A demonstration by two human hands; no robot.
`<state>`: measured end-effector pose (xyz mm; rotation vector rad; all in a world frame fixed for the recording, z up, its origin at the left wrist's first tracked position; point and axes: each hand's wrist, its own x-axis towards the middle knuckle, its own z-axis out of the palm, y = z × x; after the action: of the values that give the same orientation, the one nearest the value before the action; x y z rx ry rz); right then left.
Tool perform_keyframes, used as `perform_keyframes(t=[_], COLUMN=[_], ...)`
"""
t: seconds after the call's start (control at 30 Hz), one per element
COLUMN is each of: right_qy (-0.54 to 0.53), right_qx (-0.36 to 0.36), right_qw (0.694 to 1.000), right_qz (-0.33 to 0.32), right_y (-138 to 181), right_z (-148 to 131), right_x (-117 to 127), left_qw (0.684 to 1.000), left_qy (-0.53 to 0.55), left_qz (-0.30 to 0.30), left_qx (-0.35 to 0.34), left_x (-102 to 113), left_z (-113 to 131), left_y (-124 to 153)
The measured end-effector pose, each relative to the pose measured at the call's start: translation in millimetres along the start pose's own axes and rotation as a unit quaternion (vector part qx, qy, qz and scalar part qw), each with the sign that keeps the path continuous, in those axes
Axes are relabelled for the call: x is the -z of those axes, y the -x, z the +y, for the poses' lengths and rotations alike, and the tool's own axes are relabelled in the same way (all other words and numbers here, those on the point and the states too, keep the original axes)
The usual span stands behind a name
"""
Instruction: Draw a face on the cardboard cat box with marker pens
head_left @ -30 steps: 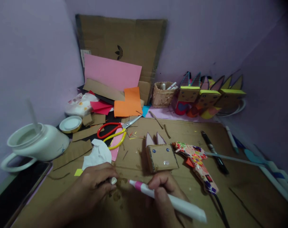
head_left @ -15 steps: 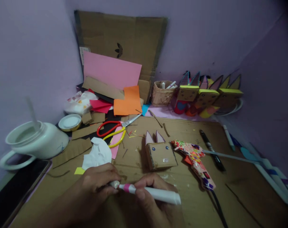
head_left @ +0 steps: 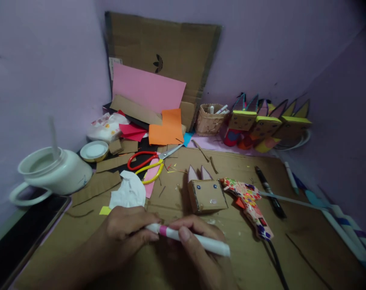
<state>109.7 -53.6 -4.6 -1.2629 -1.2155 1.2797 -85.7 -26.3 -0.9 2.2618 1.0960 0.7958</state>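
Note:
A white marker [head_left: 215, 245] with a pink band lies across the grip of my right hand [head_left: 201, 249], between thumb and fingers. My left hand [head_left: 127, 229] pinches the white marker cap [head_left: 153, 228], which now covers the tip up against the pink band. Just beyond my hands stands a small cardboard box [head_left: 210, 197] with two pointed ears, stuck-on eyes and a pale snout spot. A crumpled white paper [head_left: 128, 191] lies beyond my left hand.
Right of the box lies a patterned glue gun [head_left: 249, 201] with its glue stick and cord, then a black marker [head_left: 269, 191]. Scissors [head_left: 151, 165] lie behind the paper. A white teapot [head_left: 59, 171] and phone [head_left: 28, 233] sit left. Finished box animals [head_left: 243, 121] line the back right.
The marker tip was at the cap's opening and has slid into the cap, closing the gap. The view has shifted slightly, moving the background a little to the right.

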Motion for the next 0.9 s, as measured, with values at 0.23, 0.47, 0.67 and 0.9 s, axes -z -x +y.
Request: perform_keyframes(t=[0.23,0.47,0.67,0.9], right_qy=[-0.060,0.202,0.269,0.252], right_qx=[0.048,0.244,0.322,0.348], right_qw=[0.996,0.946,0.906,0.896], right_qz=[0.045,-0.065,-0.060,-0.114], right_y=[-9,4,12,11], right_z=[9,5,13,18], right_x=[11,24,37,37], left_qw=[0.994,0.974,0.971,0.968], left_qy=[-0.069,-0.092,-0.088,-0.081], left_qz=[0.040,0.007,0.012,0.005], left_qx=[0.075,0.207,0.221,0.236], left_x=[11,10,10,9], left_z=[-6,-8,-6,-6], left_y=[-1,-5,-6,-8])
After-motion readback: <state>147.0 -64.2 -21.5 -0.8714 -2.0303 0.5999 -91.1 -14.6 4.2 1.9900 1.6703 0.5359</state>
